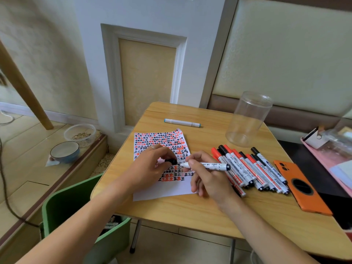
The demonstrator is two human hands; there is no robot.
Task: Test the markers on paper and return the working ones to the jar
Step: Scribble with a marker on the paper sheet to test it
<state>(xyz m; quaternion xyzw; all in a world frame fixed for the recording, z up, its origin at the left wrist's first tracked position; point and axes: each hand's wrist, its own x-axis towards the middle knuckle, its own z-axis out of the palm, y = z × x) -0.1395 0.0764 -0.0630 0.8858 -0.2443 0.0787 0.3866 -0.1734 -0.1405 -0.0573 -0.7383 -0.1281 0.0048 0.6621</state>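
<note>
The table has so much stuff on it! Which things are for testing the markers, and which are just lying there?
For the job:
- marker held in the right hand
- black cap pinched by the left hand
- paper
- pile of markers
- clear jar

Just lying about:
- orange phone
- blue-capped pen
- bowls on the floor

We see a room in a home: a small wooden folding desk [190, 208] stands against a panelled wall [146, 77], a padded headboard [285, 54] at two o'clock, and pet bowls [64, 151] on the floor step at nine o'clock beside a green chair [62, 206].
</note>
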